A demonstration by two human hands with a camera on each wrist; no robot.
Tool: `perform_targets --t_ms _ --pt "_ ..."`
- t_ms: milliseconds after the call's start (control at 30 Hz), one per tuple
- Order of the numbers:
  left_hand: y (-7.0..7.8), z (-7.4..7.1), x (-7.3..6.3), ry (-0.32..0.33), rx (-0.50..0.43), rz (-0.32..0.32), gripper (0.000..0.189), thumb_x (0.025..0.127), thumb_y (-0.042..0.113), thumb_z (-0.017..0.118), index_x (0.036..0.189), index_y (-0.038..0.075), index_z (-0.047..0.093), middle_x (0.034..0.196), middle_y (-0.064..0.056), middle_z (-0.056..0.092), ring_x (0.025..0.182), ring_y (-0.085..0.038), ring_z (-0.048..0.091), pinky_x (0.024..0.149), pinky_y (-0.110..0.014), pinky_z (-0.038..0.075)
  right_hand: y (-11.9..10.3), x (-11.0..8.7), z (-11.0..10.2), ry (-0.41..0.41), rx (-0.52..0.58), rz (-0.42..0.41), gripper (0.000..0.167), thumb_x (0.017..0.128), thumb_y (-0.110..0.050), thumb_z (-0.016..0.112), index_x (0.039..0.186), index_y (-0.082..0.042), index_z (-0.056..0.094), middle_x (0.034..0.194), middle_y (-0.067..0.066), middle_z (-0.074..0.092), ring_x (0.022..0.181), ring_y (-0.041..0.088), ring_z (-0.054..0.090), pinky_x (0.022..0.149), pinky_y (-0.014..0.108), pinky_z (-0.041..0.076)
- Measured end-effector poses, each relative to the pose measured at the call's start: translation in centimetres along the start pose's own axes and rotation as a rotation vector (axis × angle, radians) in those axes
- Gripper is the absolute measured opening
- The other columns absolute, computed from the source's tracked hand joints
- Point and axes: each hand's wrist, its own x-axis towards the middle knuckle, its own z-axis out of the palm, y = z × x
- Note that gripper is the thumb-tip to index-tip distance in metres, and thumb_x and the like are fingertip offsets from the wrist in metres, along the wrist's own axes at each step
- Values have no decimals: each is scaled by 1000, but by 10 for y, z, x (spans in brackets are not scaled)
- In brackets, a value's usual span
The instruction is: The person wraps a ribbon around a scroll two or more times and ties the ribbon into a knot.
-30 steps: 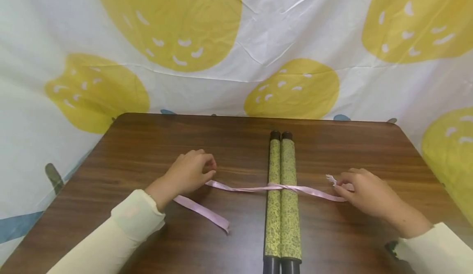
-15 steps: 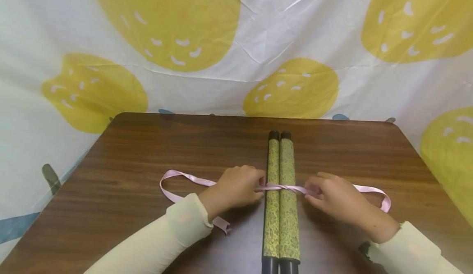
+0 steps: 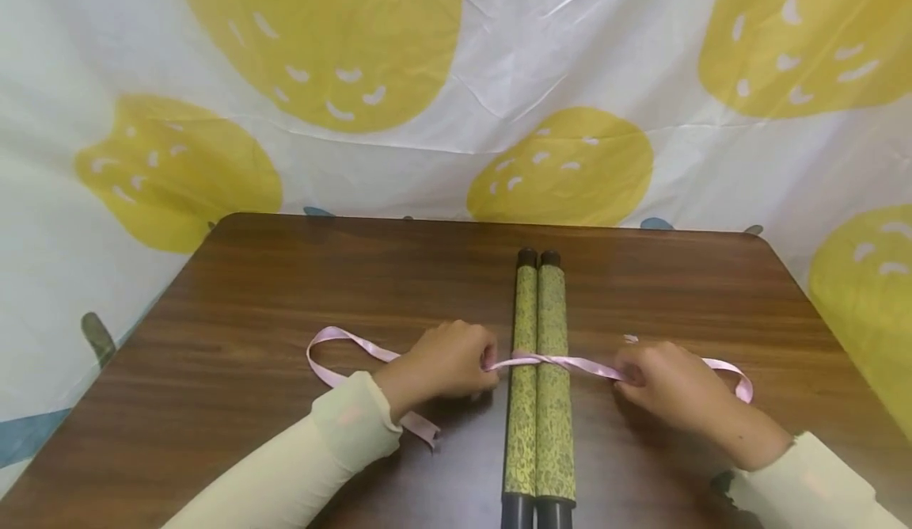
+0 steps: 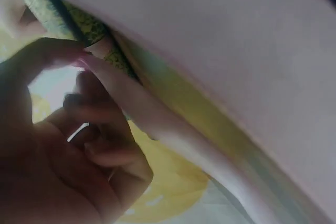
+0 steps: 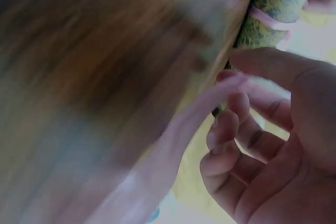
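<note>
Two green-gold patterned scrolls [image 3: 539, 426] with black end knobs lie side by side on the table. A pink ribbon [image 3: 584, 366] wraps round their middle and crosses over itself on top. To the left of the scrolls, my left hand [image 3: 442, 361] pinches one length of the ribbon between thumb and forefinger. On the other side my right hand [image 3: 673, 382] pinches the opposite length the same way. Both lengths are stretched between hands and scrolls. In the right wrist view the ribbon [image 5: 194, 111] trails from the fingertips.
The ribbon's left tail [image 3: 324, 355] loops on the brown wooden table [image 3: 285, 275], its cut end [image 3: 423, 430] below the left wrist. Another loop [image 3: 741, 386] lies beyond the right wrist. A white curtain with yellow fruit prints [image 3: 399, 173] hangs behind the table.
Both hands first came in from the ribbon's outer parts towards the scrolls and took hold nearer to them. Since then the hands have drawn slightly apart, pulling the ribbon outward.
</note>
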Motion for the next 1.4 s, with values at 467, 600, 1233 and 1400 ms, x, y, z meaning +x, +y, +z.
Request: perform_targets --t_ms 467,600,1233,1400 --pt "3 -10 4 -77 -566 125 3 85 11 73 86 10 71 76 3 66 68 -6 59 63 -21 51 44 -4 -18 -35 -25 140 12 85 -17 72 94 -9 72 87 2 65 76 17 60 63 40 51" --pt "7 -12 7 -28 -662 92 6 88 14 75 89 9 73 78 1 68 65 -7 58 57 -21 50 48 0 -11 -65 -33 139 5 84 -8 72 84 -8 67 75 0 62 67 15 54 59 35 48" --pt "34 -3 12 47 -962 33 11 88 7 75 91 -3 73 80 -15 75 64 -9 67 66 -33 61 -26 84 -24 200 58 -113 7 91 -5 67 91 -4 74 78 2 67 69 12 58 66 32 52" --pt "36 -2 10 46 -978 48 11 88 6 75 91 -4 72 79 -17 75 62 -8 67 64 -32 61 -42 107 -16 165 97 -140 5 90 -6 69 90 -6 74 72 0 59 64 12 49 61 29 44"
